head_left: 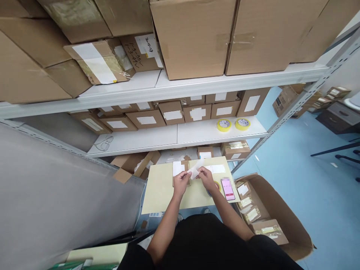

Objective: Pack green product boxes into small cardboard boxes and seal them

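A small white paper label is pinched between my two hands above the table. My left hand grips its left edge with closed fingers. On its other side, the fingers of my right hand are closed on the label too. Beneath my left hand lies a small cardboard box with white paper on its top. More white label paper rests to the right. A tape roll is partly hidden by my right forearm, and a phone with a pink screen lies beside it.
The pale yellow table stands before a metal shelf stacked with cardboard boxes. Two yellow tape rolls and glasses lie on the shelf. A large open carton holding several small boxes stands at the right.
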`<state>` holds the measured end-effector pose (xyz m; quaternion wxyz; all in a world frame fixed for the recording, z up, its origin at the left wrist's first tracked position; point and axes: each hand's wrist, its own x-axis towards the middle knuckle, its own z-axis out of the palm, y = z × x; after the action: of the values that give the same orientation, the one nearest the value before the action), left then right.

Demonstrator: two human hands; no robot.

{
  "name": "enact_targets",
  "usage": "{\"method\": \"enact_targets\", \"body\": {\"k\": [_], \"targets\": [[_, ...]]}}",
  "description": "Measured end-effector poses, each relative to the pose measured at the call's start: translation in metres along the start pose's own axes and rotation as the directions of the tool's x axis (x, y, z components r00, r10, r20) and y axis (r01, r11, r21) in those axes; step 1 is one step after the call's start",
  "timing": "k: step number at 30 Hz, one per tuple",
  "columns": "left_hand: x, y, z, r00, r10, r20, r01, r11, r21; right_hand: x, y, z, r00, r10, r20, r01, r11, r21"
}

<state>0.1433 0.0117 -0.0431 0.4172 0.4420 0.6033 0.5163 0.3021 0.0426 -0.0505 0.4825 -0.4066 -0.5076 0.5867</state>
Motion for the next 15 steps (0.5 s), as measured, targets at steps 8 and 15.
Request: {"method": "enact_targets", "body": {"k": [8,15], "targets": [[0.013,-0.004,-0.002,0.996,-0.089,0.027,0.092,0.988,-0.128,0.0,0.002,-0.005,0.999,0.033,-0.029,-0.031,0.998,0.049],[0.055,-0.024,-0.061,0.883,-0.281,-0.376,0.151,0.928,-0.34,0.001,0.022,0.012,0.889,0.124,-0.441,-0.038,0.979,0.199]]}}
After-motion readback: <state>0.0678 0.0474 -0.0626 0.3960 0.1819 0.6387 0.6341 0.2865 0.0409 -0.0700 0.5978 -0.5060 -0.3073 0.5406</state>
